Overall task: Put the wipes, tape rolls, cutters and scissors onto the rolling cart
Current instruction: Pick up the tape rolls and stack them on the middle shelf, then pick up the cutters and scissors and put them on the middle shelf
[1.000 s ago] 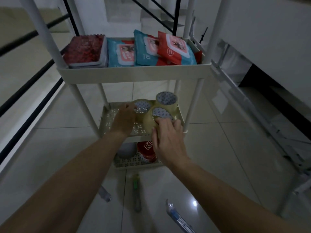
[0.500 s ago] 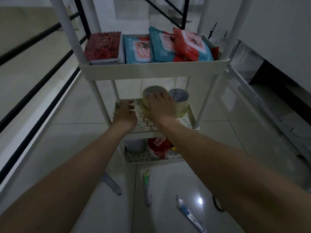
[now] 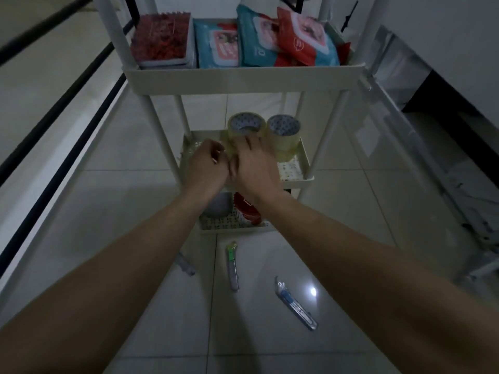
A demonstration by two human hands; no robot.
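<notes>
The right grip [image 3: 252,168] lies palm down on the middle shelf [image 3: 307,168] of the cart [image 3: 243,79], fingers spread and curled over the near side of a tape roll [image 3: 245,125]; whether it truly clamps the roll or only rests on it cannot be told. The left grip [image 3: 206,167] sits just beside it, touching or nearly so, fingers bent inward. What it holds, if anything, is hidden, so its state cannot be told either.

Just past the right grip's fingertips that roll stands tilted toward the camera. A second roll [image 3: 284,130] touches it on the right, just beyond the right grip's little-finger side.

Well above both grips, the top shelf carries a red notebook [image 3: 162,39] on the left, then wipes packs: a blue pack [image 3: 217,44], another blue pack [image 3: 253,36] and a red pack [image 3: 302,36] leaning across it.

Below the wrists, the bottom shelf [image 3: 232,226] holds a red item [image 3: 247,209] and a pale round one [image 3: 217,205], both partly hidden.

Nearer than the grips, on the floor [image 3: 351,211], lie three cutters: a green-tipped cutter [image 3: 232,265] under the gap between the forearms, a blue cutter [image 3: 295,303] beneath the right forearm's side, and a clear cutter [image 3: 186,265] half hidden by the left forearm.
</notes>
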